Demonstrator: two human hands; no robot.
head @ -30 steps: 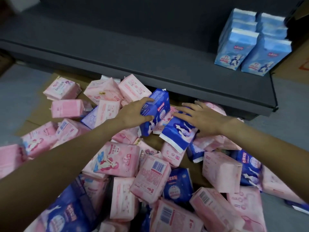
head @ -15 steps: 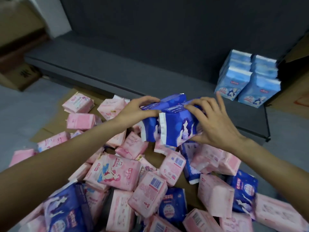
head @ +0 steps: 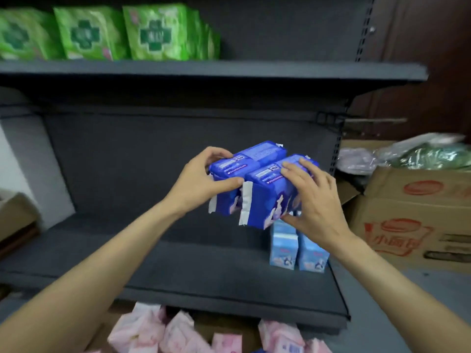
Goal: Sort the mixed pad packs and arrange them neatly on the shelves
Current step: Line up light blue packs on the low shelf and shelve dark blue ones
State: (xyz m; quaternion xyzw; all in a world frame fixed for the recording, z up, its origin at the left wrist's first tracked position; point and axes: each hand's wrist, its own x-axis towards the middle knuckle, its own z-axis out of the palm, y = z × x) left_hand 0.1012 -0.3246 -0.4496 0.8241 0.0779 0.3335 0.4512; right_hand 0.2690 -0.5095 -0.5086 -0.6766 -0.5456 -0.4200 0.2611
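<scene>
Fingers point(head: 293, 169) round dark-blue packs point(head: 254, 174) — above grey shelf point(head: 178, 263)

The green plastic pad packs point(head: 102, 34) at upper left are blurred; the pink pad packs point(head: 178, 332) are cut off by the bottom edge.

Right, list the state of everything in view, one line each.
Left hand: grips left dark blue pack.
Right hand: grips right dark blue pack.
Light blue packs: upright on lower shelf.
Green packs: upright on upper shelf.
Pink packs: heaped on floor.
</scene>
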